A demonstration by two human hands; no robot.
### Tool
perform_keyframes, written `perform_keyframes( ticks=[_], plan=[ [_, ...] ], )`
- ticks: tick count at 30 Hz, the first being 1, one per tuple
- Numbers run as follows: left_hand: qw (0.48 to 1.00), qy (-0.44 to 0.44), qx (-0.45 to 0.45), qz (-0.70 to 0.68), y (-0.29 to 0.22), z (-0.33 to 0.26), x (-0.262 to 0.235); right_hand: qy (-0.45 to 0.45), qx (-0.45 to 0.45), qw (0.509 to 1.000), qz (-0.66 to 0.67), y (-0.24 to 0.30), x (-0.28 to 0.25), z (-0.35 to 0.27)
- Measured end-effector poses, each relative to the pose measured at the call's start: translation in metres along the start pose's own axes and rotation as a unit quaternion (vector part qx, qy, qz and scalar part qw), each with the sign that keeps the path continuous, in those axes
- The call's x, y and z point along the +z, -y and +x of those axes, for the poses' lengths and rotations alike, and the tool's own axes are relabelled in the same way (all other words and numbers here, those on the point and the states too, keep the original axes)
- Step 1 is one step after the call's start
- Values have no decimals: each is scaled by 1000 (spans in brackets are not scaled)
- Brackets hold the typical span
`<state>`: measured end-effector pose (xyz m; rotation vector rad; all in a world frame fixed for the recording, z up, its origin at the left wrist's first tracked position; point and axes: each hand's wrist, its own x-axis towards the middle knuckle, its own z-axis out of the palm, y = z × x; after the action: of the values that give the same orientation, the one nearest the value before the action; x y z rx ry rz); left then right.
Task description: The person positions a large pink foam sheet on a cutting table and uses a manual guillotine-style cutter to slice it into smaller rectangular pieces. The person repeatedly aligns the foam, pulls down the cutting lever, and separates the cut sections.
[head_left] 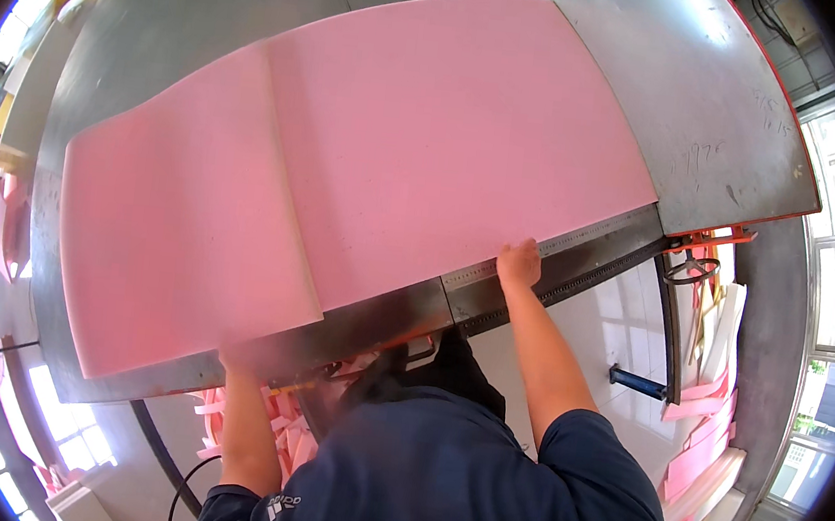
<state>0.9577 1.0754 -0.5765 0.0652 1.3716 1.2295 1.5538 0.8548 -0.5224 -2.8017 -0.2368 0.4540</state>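
Two large pink foam sheets lie on a grey metal table (731,140). The left sheet (168,237) sits slightly over the right sheet (450,133). My left hand (239,356) is at the near edge of the left sheet, fingers hidden or blurred at the table's front rim. My right hand (520,264) presses on the near edge of the right sheet, next to a metal ruler strip (580,244) along the table's front edge.
Pink foam offcuts (700,459) are piled on the floor at the right and below the table (281,428). A hand wheel (690,271) and a blue handle (639,383) stick out under the table's right corner. Windows line the left and right.
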Motion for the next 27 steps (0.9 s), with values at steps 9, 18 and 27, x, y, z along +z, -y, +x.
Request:
perform_keyframes(
  ticks=[9, 18, 27],
  plan=[
    [981, -34, 129, 140, -5, 15, 6, -13, -317, 936, -151, -13, 20, -1],
    [982, -33, 168, -83, 52, -35, 134, 196, -299, 928, -107, 143, -35, 163],
    [950, -76, 260, -153, 66, -54, 265, 109, -293, 925, -218, 14, -74, 226]
  ],
)
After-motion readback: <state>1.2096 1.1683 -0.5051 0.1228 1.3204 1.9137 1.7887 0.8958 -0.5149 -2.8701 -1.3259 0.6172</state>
